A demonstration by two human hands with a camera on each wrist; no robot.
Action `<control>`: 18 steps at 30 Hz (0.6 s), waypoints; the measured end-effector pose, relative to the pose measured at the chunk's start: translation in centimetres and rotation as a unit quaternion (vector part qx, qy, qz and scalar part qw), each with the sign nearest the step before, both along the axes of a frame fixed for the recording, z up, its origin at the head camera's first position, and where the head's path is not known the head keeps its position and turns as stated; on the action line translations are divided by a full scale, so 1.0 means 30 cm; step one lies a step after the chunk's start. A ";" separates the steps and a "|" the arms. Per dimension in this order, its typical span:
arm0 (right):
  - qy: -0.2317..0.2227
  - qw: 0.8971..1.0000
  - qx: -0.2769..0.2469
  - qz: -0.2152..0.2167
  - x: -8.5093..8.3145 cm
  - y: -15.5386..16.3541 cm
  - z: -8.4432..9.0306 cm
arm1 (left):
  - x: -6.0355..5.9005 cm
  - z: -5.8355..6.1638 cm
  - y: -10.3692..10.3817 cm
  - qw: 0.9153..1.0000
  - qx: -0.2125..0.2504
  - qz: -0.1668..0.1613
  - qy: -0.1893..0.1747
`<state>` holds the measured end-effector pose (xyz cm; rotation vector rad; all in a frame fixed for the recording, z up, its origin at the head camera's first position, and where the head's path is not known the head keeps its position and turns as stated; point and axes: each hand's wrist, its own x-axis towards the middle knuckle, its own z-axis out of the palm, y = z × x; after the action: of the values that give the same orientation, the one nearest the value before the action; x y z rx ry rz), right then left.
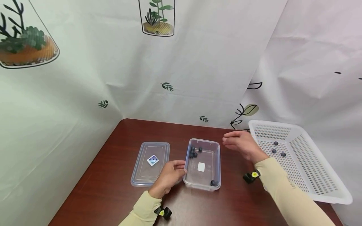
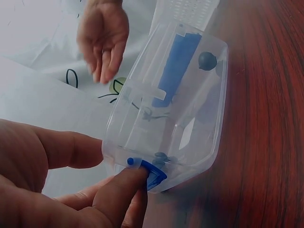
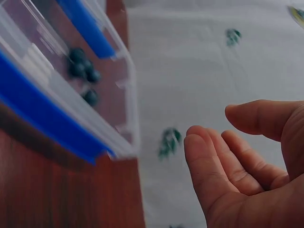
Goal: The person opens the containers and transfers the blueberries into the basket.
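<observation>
The fingers of your left hand (image 1: 169, 175) pinch the clear container (image 1: 198, 179) on its nine o'clock side; your right hand (image 1: 240, 145), thumb apart from its fingers, hovers off its two o'clock corner. Inside, dark berries (image 1: 195, 154) cluster toward eleven o'clock, others toward five. The lid (image 1: 147, 171) lies at nine o'clock, the white basket (image 1: 306, 169) at three.

Dk-blue berries (image 1: 195, 154), wht basket (image 1: 306, 163)

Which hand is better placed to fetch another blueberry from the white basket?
Probably the right hand: it looks empty and is nearer the white basket with its three blueberries. The left hand is farther away, gripping the clear container.
</observation>
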<state>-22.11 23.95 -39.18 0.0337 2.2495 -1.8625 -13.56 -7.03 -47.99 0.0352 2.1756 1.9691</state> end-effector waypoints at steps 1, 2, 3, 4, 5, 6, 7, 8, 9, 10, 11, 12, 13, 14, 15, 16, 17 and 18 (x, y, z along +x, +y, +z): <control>-0.004 1.000 0.008 0.001 -0.009 -0.027 -0.012 | 0.000 -0.001 0.001 1.000 0.001 0.000 0.001; -0.008 1.000 0.019 0.003 -0.016 -0.052 -0.023 | 0.000 -0.001 0.001 1.000 0.002 -0.001 0.002; -0.012 1.000 0.027 0.004 -0.023 -0.076 -0.035 | 0.000 -0.001 0.002 1.000 0.003 -0.001 0.002; -0.013 0.999 0.034 0.008 -0.028 -0.100 -0.046 | 0.000 -0.002 0.002 1.000 0.004 -0.001 0.003; -0.016 0.999 0.038 0.009 -0.033 -0.123 -0.058 | 0.000 -0.002 0.001 1.000 0.005 -0.001 0.003; -0.018 0.999 0.045 0.011 -0.036 -0.144 -0.070 | -0.001 -0.003 0.001 1.000 0.006 -0.001 0.003; -0.019 0.998 0.053 0.013 -0.039 -0.164 -0.080 | -0.002 -0.003 0.001 1.000 0.008 -0.002 0.004; -0.020 0.998 0.061 0.019 -0.039 -0.182 -0.090 | -0.003 -0.004 0.001 1.000 0.009 -0.002 0.004; -0.023 0.998 0.063 0.022 -0.040 -0.201 -0.099 | -0.003 -0.004 0.000 1.000 0.011 -0.003 0.003; -0.023 0.997 0.068 0.027 -0.040 -0.217 -0.108 | -0.004 -0.004 0.000 1.000 0.011 -0.003 0.003; -0.026 0.997 0.074 0.028 -0.041 -0.232 -0.118 | -0.005 -0.004 0.000 1.000 0.013 -0.004 0.002; -0.028 0.996 0.081 0.030 -0.040 -0.246 -0.126 | -0.005 -0.004 0.000 1.000 0.015 -0.005 0.001; -0.030 0.995 0.088 0.032 -0.040 -0.260 -0.134 | -0.005 -0.004 0.000 1.000 0.016 -0.006 0.000; -0.033 0.994 0.093 0.035 -0.039 -0.273 -0.140 | -0.005 -0.004 0.000 1.000 0.018 -0.006 0.000; -0.034 0.994 0.100 0.037 -0.039 -0.286 -0.146 | -0.005 -0.003 -0.001 1.000 0.019 -0.006 -0.001; -0.035 0.993 0.106 0.038 -0.039 -0.297 -0.152 | -0.005 -0.002 -0.001 1.000 0.020 -0.006 -0.001; -0.038 0.992 0.112 0.038 -0.039 -0.306 -0.157 | -0.005 -0.002 -0.001 1.000 0.021 -0.005 -0.002; -0.041 0.992 0.115 0.037 -0.039 -0.315 -0.161 | -0.004 -0.001 -0.001 1.000 0.021 -0.005 -0.002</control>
<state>-23.28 14.49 -44.00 0.0623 2.3627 -1.5279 -13.69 -7.07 -48.03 0.0478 2.1264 2.0084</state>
